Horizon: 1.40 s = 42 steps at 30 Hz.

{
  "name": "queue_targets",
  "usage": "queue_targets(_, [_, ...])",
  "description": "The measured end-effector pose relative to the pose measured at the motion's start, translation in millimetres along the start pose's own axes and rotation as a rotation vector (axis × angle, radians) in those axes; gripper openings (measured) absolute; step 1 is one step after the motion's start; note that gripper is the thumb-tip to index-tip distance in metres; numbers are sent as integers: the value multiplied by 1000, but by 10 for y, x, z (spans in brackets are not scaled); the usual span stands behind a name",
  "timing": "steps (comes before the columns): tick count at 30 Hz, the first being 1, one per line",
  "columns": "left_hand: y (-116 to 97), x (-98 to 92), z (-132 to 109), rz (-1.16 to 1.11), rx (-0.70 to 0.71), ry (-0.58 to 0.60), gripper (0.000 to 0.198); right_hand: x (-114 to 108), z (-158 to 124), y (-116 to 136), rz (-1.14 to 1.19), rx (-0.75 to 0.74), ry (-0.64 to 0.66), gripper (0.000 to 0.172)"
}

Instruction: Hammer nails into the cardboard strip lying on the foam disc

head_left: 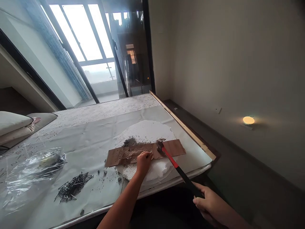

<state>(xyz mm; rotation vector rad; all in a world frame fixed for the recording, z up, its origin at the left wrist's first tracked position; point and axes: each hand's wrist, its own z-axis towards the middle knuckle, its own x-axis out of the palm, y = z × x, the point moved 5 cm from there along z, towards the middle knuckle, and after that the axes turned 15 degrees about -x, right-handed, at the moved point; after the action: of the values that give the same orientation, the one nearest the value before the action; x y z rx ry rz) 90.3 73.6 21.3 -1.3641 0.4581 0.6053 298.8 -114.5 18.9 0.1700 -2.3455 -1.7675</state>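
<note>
My right hand (pixel 206 200) is wrapped round the black grip of a claw hammer (pixel 170 156) with a red shaft. The hammer's metal head is over a brown strip of cardboard or thin board (pixel 172 148), just right of my left hand (pixel 144 161). My left hand rests on the strip with thumb and fingers pinched together; what is between the fingertips is too small to make out. Grey crumbs litter the strip's left half. Beneath it lies a rounded white foam slab (pixel 152 128), with dark grey rubble (pixel 130 141) along the strip's far edge.
A pile of nails (pixel 73 187) lies left on the pale sheet (pixel 95 130), which covers a bed-like surface. Beyond it is a clear plastic bag (pixel 35 175). Folded bedding (pixel 16 127) sits far left. A wooden rail (pixel 183 124) edges the right side, near a wall with a lit lamp (pixel 248 120).
</note>
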Motion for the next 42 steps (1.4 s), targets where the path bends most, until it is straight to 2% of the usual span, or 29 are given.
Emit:
queue_targets(7, [47,31,-17,35,6,4,18,61,-40,16,-40,-21,-18,82])
queue_targets(11, [68,50,-33,23,9,3,15,137,-147,193,-41,-54,26,81])
queue_targets(18, [74,71,-64,18,5,13,17,261,-282,471,-96,26,2,73])
queue_targets(26, [90,52,-102,-11,5,9,18,349,-236,478,-62,-63,75,75])
queue_targets(32, [110,50,-112,17,-24,11,15,245,-306,559,-158,-45,-40,70])
queue_targets(38, [111,38,-127,32,-26,11,18,286,-222,437,-141,-50,48,69])
queue_targets(42, [135,50,-128,43,-32,16,17,208,-258,437,-220,-72,15,69])
